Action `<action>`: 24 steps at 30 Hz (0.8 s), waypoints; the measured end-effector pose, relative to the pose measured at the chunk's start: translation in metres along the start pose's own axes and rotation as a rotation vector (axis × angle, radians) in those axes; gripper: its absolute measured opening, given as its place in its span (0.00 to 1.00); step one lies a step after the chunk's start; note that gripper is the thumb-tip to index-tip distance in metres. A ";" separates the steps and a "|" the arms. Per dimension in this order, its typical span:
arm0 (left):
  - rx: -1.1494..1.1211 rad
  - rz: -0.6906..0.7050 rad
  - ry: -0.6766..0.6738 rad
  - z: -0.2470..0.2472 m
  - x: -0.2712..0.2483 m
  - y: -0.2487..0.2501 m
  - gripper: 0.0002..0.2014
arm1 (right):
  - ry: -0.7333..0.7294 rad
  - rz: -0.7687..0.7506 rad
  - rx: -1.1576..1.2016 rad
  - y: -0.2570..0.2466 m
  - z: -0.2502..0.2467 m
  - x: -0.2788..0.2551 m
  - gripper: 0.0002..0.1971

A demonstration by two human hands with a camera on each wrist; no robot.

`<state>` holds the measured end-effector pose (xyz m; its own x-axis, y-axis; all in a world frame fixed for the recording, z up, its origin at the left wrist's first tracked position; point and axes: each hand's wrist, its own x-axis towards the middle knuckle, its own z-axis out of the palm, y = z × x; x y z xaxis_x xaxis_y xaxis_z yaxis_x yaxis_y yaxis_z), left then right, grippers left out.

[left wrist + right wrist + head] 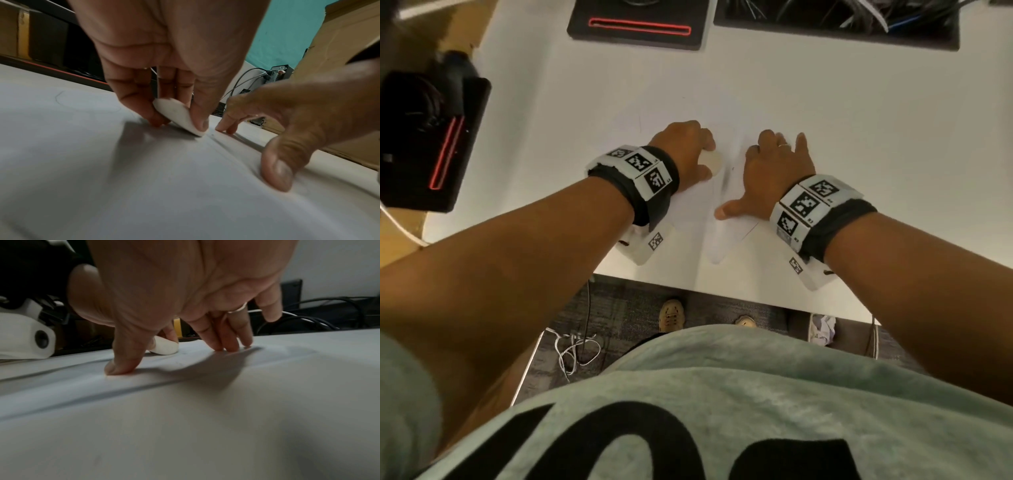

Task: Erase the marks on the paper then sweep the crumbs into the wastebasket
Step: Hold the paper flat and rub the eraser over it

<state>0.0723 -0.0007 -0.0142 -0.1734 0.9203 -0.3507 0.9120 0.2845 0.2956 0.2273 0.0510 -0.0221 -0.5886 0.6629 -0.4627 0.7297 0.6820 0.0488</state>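
Two hands work on the paper [688, 219] on a white table [859, 120]: the left hand [681, 150] pinches an eraser [176, 116] against faint remaining marks, the right hand [770, 171] presses spread fingers flat, and sweeping seems undone.

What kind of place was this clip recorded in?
Probably an office or lab: a white desk with a cable tray set into it, grey carpet with loose cords, and cardboard boxes alongside.
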 end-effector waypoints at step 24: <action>0.032 -0.039 0.033 -0.003 -0.012 0.002 0.23 | -0.108 -0.121 0.118 -0.001 0.000 0.016 0.62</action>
<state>0.0755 -0.0106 -0.0069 -0.2206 0.9171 -0.3321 0.9157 0.3121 0.2534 0.2166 0.0608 -0.0300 -0.6380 0.5370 -0.5519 0.6957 0.7092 -0.1143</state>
